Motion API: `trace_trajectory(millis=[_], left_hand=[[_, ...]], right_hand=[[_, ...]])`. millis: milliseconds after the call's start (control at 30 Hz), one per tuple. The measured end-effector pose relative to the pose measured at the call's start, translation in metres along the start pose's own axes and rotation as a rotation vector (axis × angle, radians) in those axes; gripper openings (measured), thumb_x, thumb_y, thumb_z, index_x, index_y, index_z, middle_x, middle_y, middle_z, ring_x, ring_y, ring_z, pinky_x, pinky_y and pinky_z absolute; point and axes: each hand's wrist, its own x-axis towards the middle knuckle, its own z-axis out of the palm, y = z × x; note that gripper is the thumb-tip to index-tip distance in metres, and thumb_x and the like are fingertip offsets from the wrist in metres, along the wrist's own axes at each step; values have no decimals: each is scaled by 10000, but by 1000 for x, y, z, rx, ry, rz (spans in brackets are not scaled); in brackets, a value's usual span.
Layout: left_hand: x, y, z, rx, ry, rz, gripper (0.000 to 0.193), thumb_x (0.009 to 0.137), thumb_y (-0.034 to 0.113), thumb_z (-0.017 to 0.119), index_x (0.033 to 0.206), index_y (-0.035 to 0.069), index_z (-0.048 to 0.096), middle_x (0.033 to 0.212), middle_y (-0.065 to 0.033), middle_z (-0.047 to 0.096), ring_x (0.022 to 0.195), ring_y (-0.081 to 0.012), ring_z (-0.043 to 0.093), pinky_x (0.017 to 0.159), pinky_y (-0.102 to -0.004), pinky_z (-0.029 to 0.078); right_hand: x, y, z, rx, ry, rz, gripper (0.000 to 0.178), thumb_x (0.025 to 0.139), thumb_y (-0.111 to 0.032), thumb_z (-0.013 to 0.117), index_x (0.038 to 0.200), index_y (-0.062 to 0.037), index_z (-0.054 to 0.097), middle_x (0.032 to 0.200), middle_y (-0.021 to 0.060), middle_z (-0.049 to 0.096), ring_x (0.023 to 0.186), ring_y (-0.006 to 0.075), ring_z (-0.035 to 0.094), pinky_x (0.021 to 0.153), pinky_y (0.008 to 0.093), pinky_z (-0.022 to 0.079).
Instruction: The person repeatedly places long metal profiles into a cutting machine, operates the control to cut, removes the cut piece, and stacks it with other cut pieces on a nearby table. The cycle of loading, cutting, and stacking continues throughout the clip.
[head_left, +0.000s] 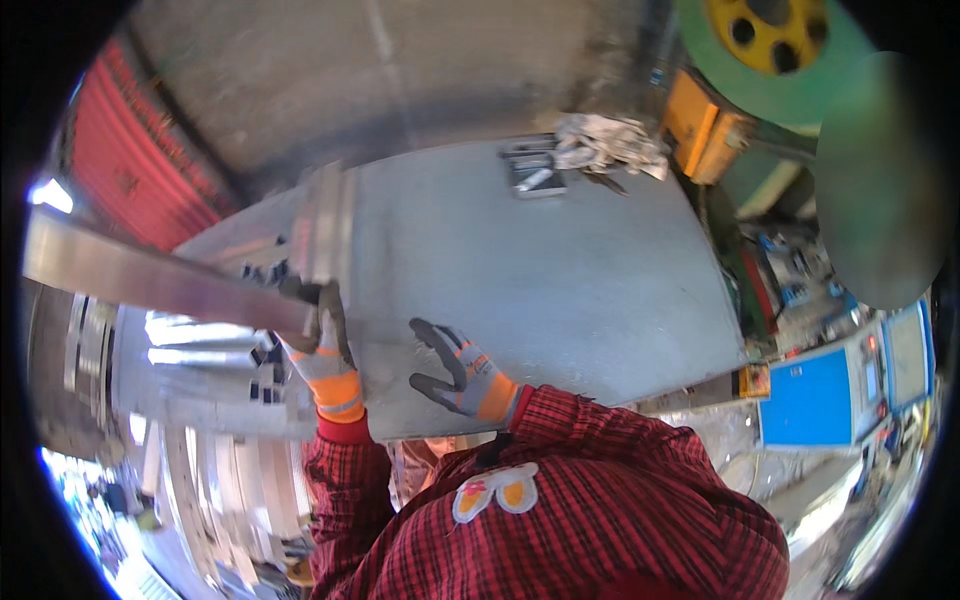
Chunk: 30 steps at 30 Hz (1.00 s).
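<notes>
My left hand, in a grey and orange work glove, grips the near end of a long shiny metal profile that runs off to the left, raised above the grey metal table. My right hand, gloved the same way, hovers open with fingers spread over the table's near edge, holding nothing. A second upright metal piece stands just beyond the left hand. My sleeves are red plaid.
A stack of several shiny metal profiles lies left of the table. Small metal parts and crumpled rags sit at the table's far edge. A green and orange machine stands at far right, blue panels to the right.
</notes>
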Motion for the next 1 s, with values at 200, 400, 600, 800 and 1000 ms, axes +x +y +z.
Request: trace_trajectory(millis=[200, 400, 600, 800, 1000], left_hand=[[-11, -30, -11, 269, -36, -99, 460, 932, 122, 650, 1350, 5, 499, 1227, -124, 601, 1104, -246, 584, 995, -393, 466], [-11, -57, -17, 101, 135, -148, 345, 985, 124, 599, 1298, -17, 565, 1142, -111, 667, 995, -225, 649, 964, -333, 492], [0, -67, -1, 486, 39, -79, 275, 939, 145, 668, 1163, -1, 601, 1067, -94, 639, 979, -211, 619, 891, -337, 485], [-2, -40, 47, 303, -253, -291, 445, 919, -17, 637, 1334, 20, 481, 1185, -111, 610, 1013, -194, 629, 914, -305, 527], [-79, 0, 211, 650, -919, -401, 502, 789, 112, 845, 1194, -36, 588, 1021, -100, 693, 930, -152, 643, 808, -300, 534]], right_hand=[[-40, 20, -46, 59, 72, 177, 622, 947, -338, 651, 1459, -80, 411, 1250, 191, 596, 1077, 368, 621, 908, 441, 511], [-65, 21, -89, 136, 160, 183, 537, 954, -303, 642, 1403, -76, 453, 1158, 176, 643, 1025, 332, 644, 862, 426, 527], [-99, 46, -153, 65, 229, 221, 429, 964, -239, 620, 1346, -86, 500, 1044, 137, 662, 898, 303, 665, 782, 386, 539], [-131, 66, -232, 128, 262, 292, 407, 985, -270, 597, 1334, -78, 509, 1002, 121, 669, 843, 248, 660, 748, 358, 538], [-162, 77, -287, 499, 370, 380, 470, 997, -348, 606, 1364, -70, 510, 1075, 93, 684, 929, 198, 651, 836, 347, 530]])
